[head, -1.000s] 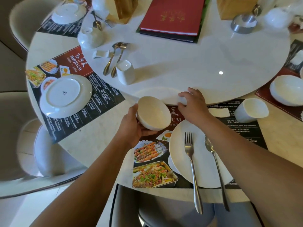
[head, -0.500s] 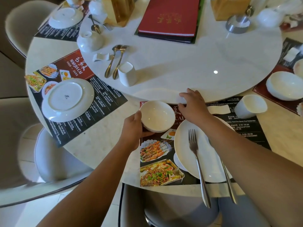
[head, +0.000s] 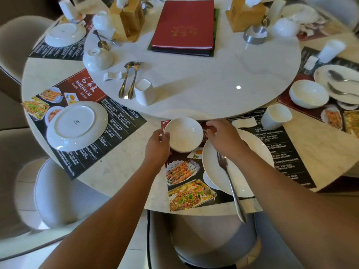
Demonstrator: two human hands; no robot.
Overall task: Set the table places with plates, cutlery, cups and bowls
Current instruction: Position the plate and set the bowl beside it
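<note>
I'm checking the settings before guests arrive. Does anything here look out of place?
Yes. The plate on the left placemat lies upside down, foot ring and maker's mark facing up. At the near place, the fork pokes its handle out past the table edge. The bowl in the left hand sits upright.

1. Pretty bright, soft indoor light, slightly warm. One small glare dot on the marble turntable (head: 213, 84).
2. White cup (head: 144, 92) casts a soft shadow rightward.
3. Fisheye warps the edges; the left chairs (head: 25, 45) look smeared.
</note>
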